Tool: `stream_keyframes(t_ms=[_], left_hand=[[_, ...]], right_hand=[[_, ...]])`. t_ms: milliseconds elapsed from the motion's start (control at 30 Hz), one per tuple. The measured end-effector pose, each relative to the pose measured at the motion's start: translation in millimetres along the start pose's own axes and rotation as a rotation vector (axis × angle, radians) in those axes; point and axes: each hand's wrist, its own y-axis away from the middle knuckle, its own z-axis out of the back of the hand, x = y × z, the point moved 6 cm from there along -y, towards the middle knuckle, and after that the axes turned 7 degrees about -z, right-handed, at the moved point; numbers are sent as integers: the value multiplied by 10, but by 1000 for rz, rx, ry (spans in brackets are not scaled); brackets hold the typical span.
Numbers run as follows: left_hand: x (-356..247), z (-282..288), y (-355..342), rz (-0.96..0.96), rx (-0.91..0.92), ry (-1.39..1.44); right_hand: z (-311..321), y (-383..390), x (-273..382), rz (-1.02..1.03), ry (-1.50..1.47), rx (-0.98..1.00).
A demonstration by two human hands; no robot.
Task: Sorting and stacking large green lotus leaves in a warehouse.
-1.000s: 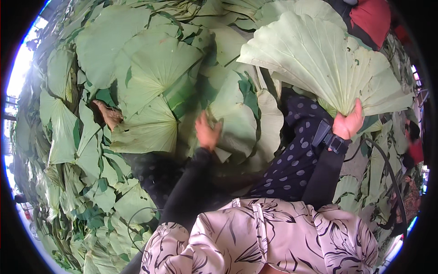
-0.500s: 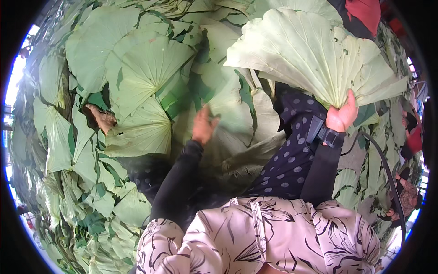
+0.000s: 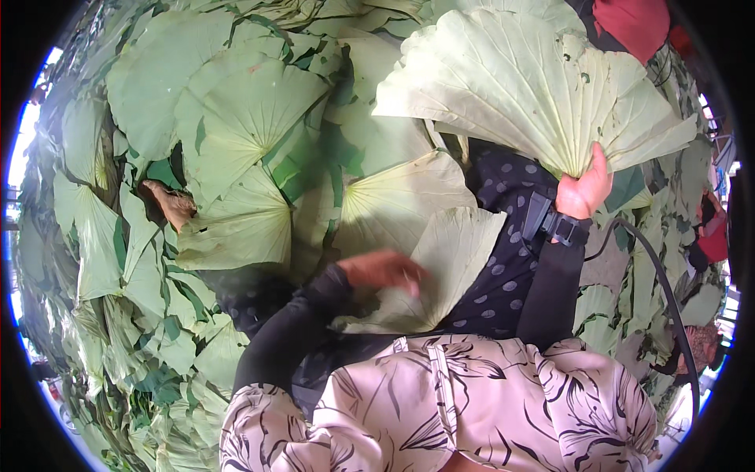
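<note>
My right hand [image 3: 583, 186] is closed on the base of a large fanned pale green leaf [image 3: 515, 98], with a dark wrist device [image 3: 558, 223] on that arm. My left hand [image 3: 381, 271], blurred, is over a pale folded leaf [image 3: 464, 252] in my lap, its fingers loosely bent and apart, with nothing visible in them. Just above that, another fan-shaped leaf [image 3: 401, 193] lies with its veins showing. My polka-dot trouser legs [image 3: 507, 259] show beneath the leaves.
Piled leaves [image 3: 118, 236] surround me on both sides and ahead. A brown object [image 3: 169, 204] pokes out among them at left. A black cable [image 3: 668, 291] curves down the right. Red fabric [image 3: 633, 23] is at top right; other people [image 3: 712, 236] show at the right rim.
My left hand has moved down and to the right from among the middle leaves, and a folded leaf now lies under it in my lap. My right hand and its leaf have shifted slightly up-left in view.
</note>
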Motion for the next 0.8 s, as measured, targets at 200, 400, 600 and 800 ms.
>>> stream_keyframes(t_ms=[200, 400, 600, 800], left_hand=[[991, 1269, 843, 264, -1284, -449], [143, 1495, 1582, -172, -1312, 81], [-136, 1455, 2145, -513, -1753, 523], [-861, 1149, 1544, -212, -1808, -584]], right_hand=[[-4, -3, 12, 40, 31, -6], [-19, 43, 57, -56, 13, -9], [-268, 268, -74, -38, 117, 103], [-504, 935, -684, -112, 647, 405]])
